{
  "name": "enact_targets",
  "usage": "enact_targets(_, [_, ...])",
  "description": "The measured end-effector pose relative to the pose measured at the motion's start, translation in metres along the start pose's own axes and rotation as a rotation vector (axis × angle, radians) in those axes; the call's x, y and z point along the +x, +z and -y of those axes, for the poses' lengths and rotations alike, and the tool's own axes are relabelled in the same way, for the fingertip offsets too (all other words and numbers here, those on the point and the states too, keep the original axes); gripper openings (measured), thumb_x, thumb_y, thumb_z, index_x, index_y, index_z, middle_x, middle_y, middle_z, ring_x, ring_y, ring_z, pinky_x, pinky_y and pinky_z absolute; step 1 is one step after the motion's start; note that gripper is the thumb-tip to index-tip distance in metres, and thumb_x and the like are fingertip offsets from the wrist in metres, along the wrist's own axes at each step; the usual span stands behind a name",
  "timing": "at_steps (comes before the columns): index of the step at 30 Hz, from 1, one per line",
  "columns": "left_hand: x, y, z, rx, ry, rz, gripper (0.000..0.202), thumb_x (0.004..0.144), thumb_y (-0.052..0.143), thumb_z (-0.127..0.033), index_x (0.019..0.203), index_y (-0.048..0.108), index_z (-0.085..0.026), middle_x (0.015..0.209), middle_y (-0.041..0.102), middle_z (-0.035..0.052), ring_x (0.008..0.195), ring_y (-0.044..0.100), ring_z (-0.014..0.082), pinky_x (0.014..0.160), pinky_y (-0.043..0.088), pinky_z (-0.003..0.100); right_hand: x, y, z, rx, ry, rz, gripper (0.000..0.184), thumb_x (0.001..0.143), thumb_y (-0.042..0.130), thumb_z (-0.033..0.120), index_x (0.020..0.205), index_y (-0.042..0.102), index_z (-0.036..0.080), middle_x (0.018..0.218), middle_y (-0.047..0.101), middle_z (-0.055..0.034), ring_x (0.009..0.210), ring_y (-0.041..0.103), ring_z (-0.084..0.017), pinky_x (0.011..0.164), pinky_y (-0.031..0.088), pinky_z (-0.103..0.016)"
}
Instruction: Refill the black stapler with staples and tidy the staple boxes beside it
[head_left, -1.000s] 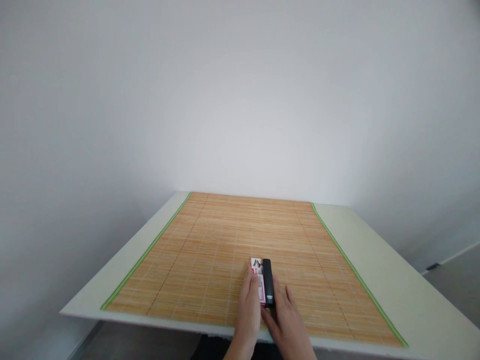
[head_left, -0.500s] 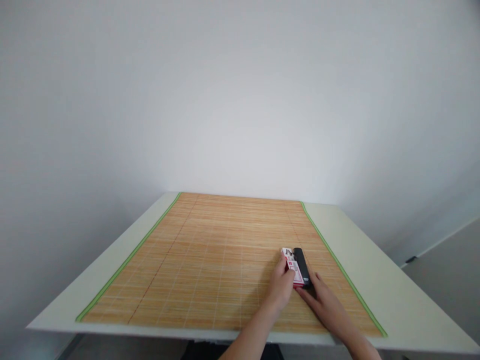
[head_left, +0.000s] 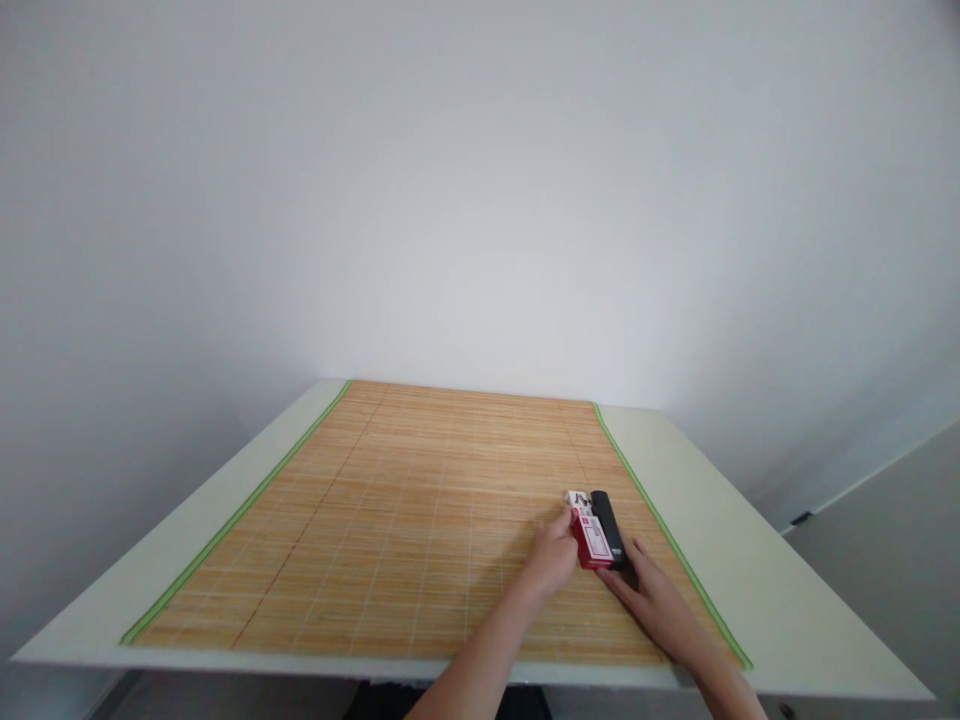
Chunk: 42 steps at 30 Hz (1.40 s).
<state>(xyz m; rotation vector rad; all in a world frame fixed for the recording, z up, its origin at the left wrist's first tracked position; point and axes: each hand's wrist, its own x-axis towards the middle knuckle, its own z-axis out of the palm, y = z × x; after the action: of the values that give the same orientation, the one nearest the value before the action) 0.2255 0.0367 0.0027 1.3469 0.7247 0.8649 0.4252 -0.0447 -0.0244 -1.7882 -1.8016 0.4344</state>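
A small red box with a white label (head_left: pixel 592 543) lies on the bamboo mat toward its right side. Just beyond it is a white box with a dark picture (head_left: pixel 578 503), touching or nearly touching it. Alongside both, on the right, rests a long black object (head_left: pixel 607 525) whose kind I cannot make out. My left hand (head_left: pixel 555 555) has its fingers curled, with the index fingertip against the left side of the boxes. Thumb and fingers apart, my right hand (head_left: pixel 654 600) rests at the near right corner of the group, touching the red box and the black object.
The bamboo mat (head_left: pixel 360 510) with green edging covers most of the white table (head_left: pixel 720 520). A plain white wall (head_left: pixel 465 200) stands behind the far edge. A grey panel with a dark handle (head_left: pixel 801 518) is at the right.
My left thumb has come off the top of the red box, and the hand has slid to its left side. More of the red box shows. My right hand stays at the same corner.
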Motion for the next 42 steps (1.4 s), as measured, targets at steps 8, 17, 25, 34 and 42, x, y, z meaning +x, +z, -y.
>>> enact_targets(8, [0.002,-0.005,0.002,-0.069,-0.012,0.009,0.059,0.085,0.054,-0.017,0.144,0.058,-0.02,0.145,0.061,0.0046,0.139,0.052,0.0242,0.123,0.032,0.042,0.001,-0.006,0.016,0.079,-0.039,-0.027,0.066,0.093,0.056,0.054,0.15,0.048,0.021,0.146,0.057,-0.0123,0.134,0.053,-0.031,0.116,0.039,-0.045])
enact_targets(17, [0.005,-0.008,0.003,-0.051,-0.02,0.027,0.062,0.084,0.058,-0.021,0.146,0.056,-0.021,0.145,0.061,0.0047,0.142,0.049,0.0298,0.125,0.027,0.05,0.001,-0.011,0.021,0.14,-0.035,-0.001,0.064,0.093,0.056,0.052,0.15,0.047,0.023,0.144,0.059,-0.0112,0.13,0.056,-0.03,0.113,0.042,-0.045])
enact_targets(25, [0.002,-0.01,-0.005,0.037,-0.036,0.034,0.066,0.08,0.056,-0.016,0.146,0.057,-0.022,0.142,0.064,0.0039,0.134,0.056,0.029,0.121,0.033,0.047,0.003,-0.008,0.026,0.176,-0.063,-0.016,0.066,0.092,0.056,0.051,0.151,0.046,0.023,0.151,0.054,-0.0112,0.137,0.052,-0.029,0.118,0.037,-0.047])
enact_targets(34, [-0.06,-0.071,-0.021,0.396,0.114,-0.107,0.073,0.094,0.041,-0.017,0.163,0.021,-0.024,0.162,0.04,0.0071,0.132,0.056,0.021,0.117,0.04,0.039,-0.014,-0.034,0.056,0.14,0.063,-0.323,0.07,0.094,0.056,0.054,0.156,0.039,0.027,0.158,0.046,-0.0081,0.148,0.039,-0.03,0.126,0.024,-0.053])
enact_targets(42, [-0.123,-0.171,-0.013,1.247,0.208,-0.202,0.05,0.104,0.035,-0.028,0.153,0.045,-0.025,0.159,0.046,0.004,0.148,0.039,0.0215,0.123,0.031,0.045,-0.005,0.086,0.184,0.262,-0.126,0.071,0.055,0.104,0.042,0.052,0.156,0.039,0.033,0.161,0.042,-0.0006,0.149,0.039,-0.025,0.122,0.036,-0.05])
